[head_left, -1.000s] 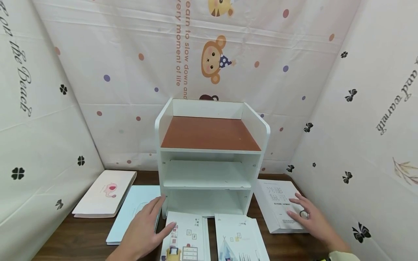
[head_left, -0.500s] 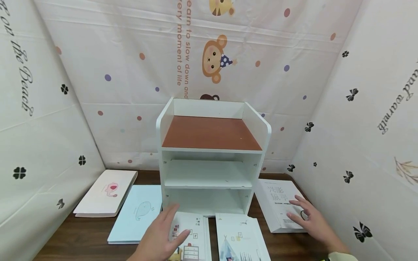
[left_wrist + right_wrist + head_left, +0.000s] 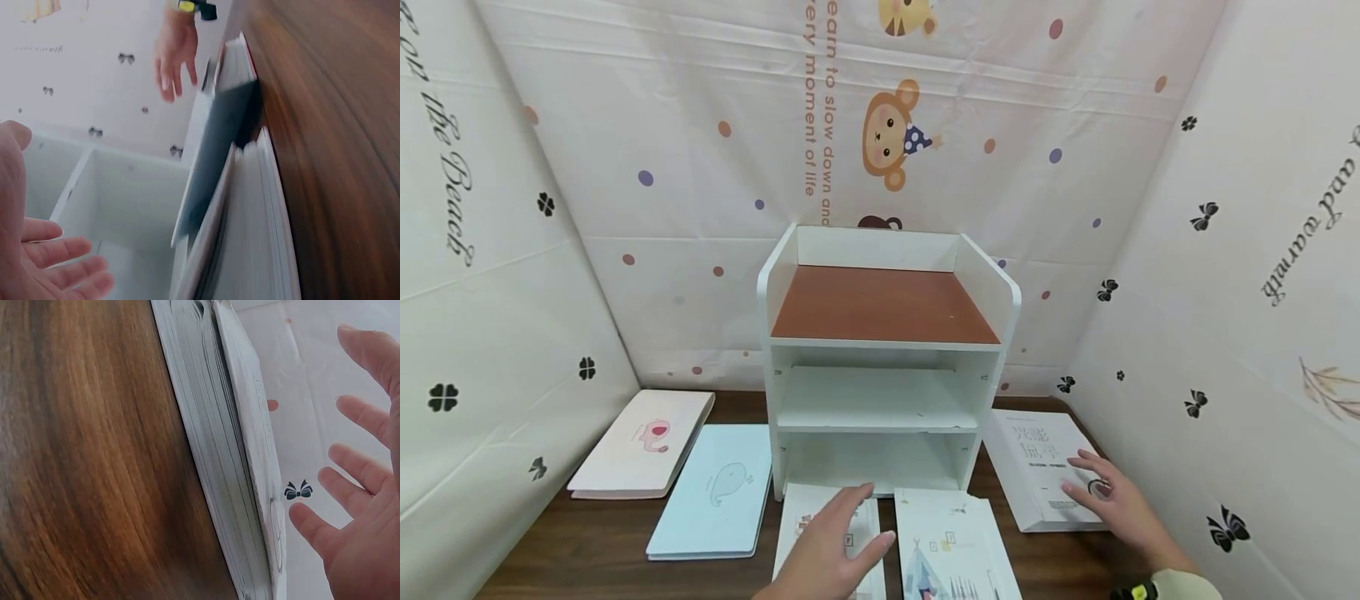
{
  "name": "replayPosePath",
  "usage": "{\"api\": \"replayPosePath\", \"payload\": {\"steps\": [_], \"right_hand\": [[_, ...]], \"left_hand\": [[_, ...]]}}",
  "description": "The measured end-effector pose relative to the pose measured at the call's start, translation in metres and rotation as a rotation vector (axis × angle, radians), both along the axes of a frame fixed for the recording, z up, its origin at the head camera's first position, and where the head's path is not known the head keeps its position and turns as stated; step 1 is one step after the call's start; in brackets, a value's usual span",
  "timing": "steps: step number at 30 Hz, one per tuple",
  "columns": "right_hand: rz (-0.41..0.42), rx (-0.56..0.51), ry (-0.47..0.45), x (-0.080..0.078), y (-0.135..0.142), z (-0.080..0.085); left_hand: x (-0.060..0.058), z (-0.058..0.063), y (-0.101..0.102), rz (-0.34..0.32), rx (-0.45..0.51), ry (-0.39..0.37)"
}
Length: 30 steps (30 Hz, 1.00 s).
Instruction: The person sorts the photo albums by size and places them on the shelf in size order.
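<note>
My left hand (image 3: 835,550) hovers with spread fingers over a white book with furniture drawings (image 3: 795,512), hiding much of its cover. Just to the right lies a white book with a tent drawing (image 3: 955,542). In the left wrist view the fingers (image 3: 59,253) stand apart from the book edges and hold nothing. At the right, my right hand (image 3: 1116,508) is held loosely spread above the near corner of a thick white book (image 3: 1037,462). Seen from the right wrist, a gap shows between the fingers (image 3: 359,462) and that book's cover.
A white shelf unit (image 3: 880,430) with a brown top board stands behind the two front books. On the left lie a light blue book with a whale (image 3: 718,500) and a white book with a pink elephant (image 3: 640,442). Printed cloth walls (image 3: 700,167) enclose the dark wooden table (image 3: 602,533).
My left hand has moved right, from beside the blue book to over the furniture book, uncovering the whale drawing. The right hand has stayed nearly still over the thick book.
</note>
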State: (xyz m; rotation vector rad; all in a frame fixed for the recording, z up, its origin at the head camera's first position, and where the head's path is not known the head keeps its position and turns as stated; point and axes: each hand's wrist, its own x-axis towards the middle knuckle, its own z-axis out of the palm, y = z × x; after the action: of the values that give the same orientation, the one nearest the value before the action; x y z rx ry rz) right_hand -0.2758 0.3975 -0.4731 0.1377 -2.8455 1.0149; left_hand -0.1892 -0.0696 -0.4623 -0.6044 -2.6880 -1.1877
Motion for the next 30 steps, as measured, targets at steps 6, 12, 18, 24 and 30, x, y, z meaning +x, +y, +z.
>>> {"api": "replayPosePath", "payload": {"steps": [6, 12, 18, 24, 30], "right_hand": [[-0.012, -0.009, 0.010, -0.002, 0.004, -0.001], [-0.044, -0.003, -0.026, -0.003, 0.007, 0.000], [-0.063, 0.023, -0.021, -0.003, 0.011, -0.003], [-0.096, 0.008, -0.082, -0.009, 0.015, -0.004], [-0.122, -0.004, -0.109, -0.012, 0.014, -0.002]], "left_hand": [[-0.009, -0.004, 0.019, -0.099, 0.094, -0.136], [-0.019, -0.009, 0.037, -0.170, 0.167, -0.244], [-0.025, -0.011, 0.054, -0.195, 0.256, -0.287], [-0.034, -0.012, 0.067, -0.218, 0.325, -0.277], [-0.042, -0.014, 0.078, -0.199, 0.371, -0.349]]}}
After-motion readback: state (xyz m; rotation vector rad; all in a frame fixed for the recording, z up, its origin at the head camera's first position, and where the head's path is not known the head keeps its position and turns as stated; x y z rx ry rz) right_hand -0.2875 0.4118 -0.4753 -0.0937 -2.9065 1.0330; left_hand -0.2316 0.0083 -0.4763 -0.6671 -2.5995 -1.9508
